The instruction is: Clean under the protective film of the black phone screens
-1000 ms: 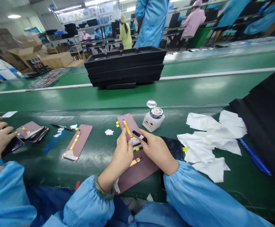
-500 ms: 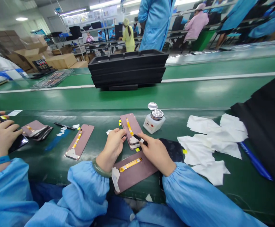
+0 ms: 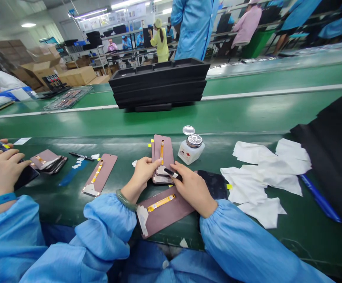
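Observation:
My left hand (image 3: 143, 171) grips the lower left edge of a small stack of phone screens (image 3: 167, 150), thumb on top. The uppermost screen is mauve with an orange flex cable (image 3: 161, 151). My right hand (image 3: 194, 186) is closed on a black pen-like tool (image 3: 173, 173) with a pale mark; its tip lies over the stack's lower end. Fingers of that hand also meet the stack's right edge. Below lies another mauve phone screen (image 3: 167, 216), tilted, its cable facing up. A dark screen (image 3: 213, 184) with a yellow tab is partly hidden behind my right hand.
A white dispenser bottle (image 3: 190, 151), lid raised, stands beyond my right hand. White wipes (image 3: 256, 177) and a blue pen-like object (image 3: 320, 198) lie right. Black trays (image 3: 159, 86) stand ahead. Left are a single screen (image 3: 103, 171), a screen pile (image 3: 48, 160) and a co-worker's hand (image 3: 4, 169).
The stack has turned straighter. My left thumb has moved onto the top screen, and the left hand now grips the stack's edge. The right hand still holds the black tool.

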Action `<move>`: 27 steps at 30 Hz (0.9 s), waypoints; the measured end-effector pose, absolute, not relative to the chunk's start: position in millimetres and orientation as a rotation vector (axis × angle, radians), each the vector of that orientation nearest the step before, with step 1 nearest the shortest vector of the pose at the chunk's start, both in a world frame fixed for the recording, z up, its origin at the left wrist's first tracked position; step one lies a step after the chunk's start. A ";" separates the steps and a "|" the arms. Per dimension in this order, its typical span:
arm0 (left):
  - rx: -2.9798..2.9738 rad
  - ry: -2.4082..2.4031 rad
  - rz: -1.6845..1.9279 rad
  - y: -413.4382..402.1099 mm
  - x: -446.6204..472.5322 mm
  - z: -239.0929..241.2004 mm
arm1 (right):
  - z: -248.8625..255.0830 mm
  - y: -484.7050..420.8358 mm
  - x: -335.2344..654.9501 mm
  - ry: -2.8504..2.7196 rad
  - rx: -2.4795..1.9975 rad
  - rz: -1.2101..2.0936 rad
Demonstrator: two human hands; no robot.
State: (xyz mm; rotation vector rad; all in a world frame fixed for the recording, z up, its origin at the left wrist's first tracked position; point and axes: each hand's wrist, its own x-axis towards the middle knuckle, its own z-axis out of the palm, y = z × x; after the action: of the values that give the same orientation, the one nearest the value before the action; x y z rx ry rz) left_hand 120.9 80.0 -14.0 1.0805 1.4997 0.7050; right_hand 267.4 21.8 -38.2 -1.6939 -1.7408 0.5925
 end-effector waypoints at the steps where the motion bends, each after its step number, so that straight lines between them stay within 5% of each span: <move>1: 1.079 1.498 0.708 79.4 120.1 -14.1 | -38.3 24.5 268.4 -1.689 -1.711 0.605; 14: 1.254 1.522 0.950 60.8 105.7 -19.8 | -32.4 36.0 278.4 -1.246 -1.511 0.897; 19: 1.235 1.397 1.233 38.9 111.7 -2.9 | -15.3 3.8 261.0 -1.381 -1.423 0.742; 24: 1.006 1.248 1.324 9.7 115.3 12.6 | -10.6 -44.3 245.2 -2.077 -0.960 0.204; 27: 0.788 1.131 1.245 -14.8 106.3 14.8 | -3.0 -55.4 251.7 -2.105 -0.907 0.222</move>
State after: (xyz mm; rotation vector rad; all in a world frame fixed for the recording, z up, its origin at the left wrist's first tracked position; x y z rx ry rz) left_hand 106.3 -14.8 14.8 0.7883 1.1306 1.2451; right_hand 251.7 -55.4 -3.0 -0.9071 -2.1054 0.2218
